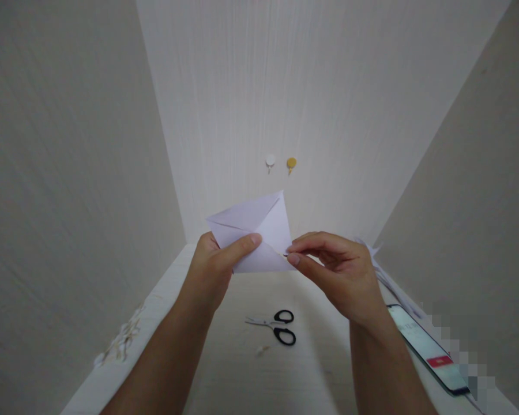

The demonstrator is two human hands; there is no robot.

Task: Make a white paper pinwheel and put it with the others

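A white folded-paper envelope [259,210], its flaps meeting near the middle, is held above the table in my left hand [218,259]. The left thumb presses on its front while the other fingers are behind it. At the envelope's lower right edge, my right hand [337,265] is closed in a pinch of thumb and forefinger. A tiny dark tip shows at those fingertips, too small to name. Below the hands, scissors [272,324] with black handles lie on the table, blades pointing left. A small whitish-brown scrap [263,350] lies in front of them.
A heap of small white and tan pieces [123,340] lies at the left table edge. On the right are a phone [424,343] with a lit screen and some white paper strips [387,276]. A white hook [270,161] and a yellow hook [291,163] hang on the back wall.
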